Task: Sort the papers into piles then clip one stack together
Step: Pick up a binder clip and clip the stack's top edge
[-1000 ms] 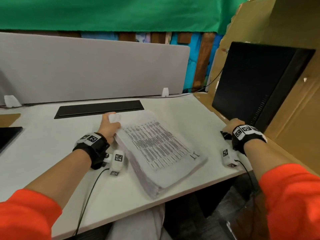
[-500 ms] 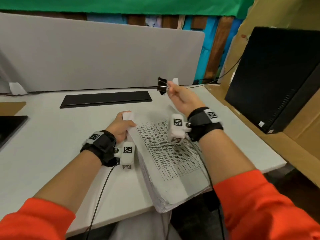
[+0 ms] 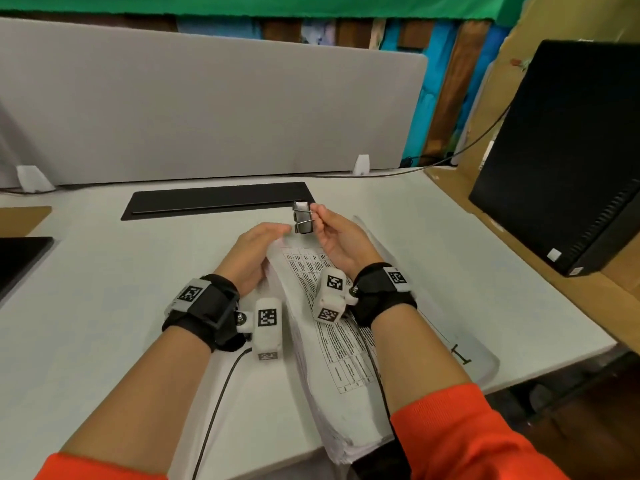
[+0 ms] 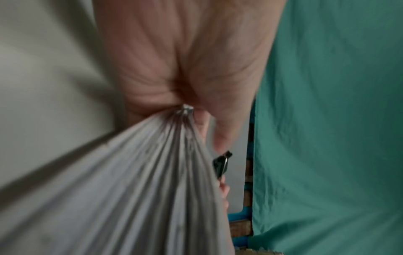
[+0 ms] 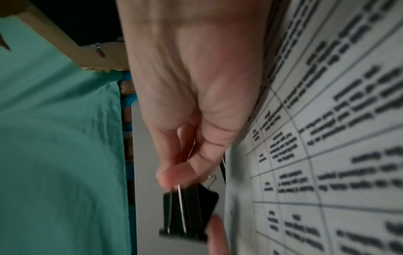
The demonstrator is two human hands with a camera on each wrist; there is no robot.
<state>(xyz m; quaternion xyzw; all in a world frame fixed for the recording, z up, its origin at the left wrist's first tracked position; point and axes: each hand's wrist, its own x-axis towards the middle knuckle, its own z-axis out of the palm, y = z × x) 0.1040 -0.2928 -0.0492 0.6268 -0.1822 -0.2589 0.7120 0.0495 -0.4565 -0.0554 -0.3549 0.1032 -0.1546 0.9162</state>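
A thick stack of printed papers (image 3: 349,362) lies on the white desk (image 3: 86,306), its near end hanging over the front edge. My left hand (image 3: 252,254) grips the stack's far left corner and lifts it; in the left wrist view the paper edges (image 4: 130,181) fan out from that grip. My right hand (image 3: 332,237) pinches the wire handles of a black binder clip (image 3: 302,218) just above that lifted corner. In the right wrist view the clip (image 5: 189,212) hangs from my thumb and fingers beside the printed table page (image 5: 327,155).
A black flat strip (image 3: 218,200) is set into the desk behind my hands, before a grey divider panel (image 3: 207,109). A black computer tower (image 3: 568,161) stands on cardboard at the right. A dark object (image 3: 17,261) lies at the left edge.
My right hand picked up the binder clip from the right side by the tower and brought it down to the lifted corner. My left hand kept its hold on the stack.
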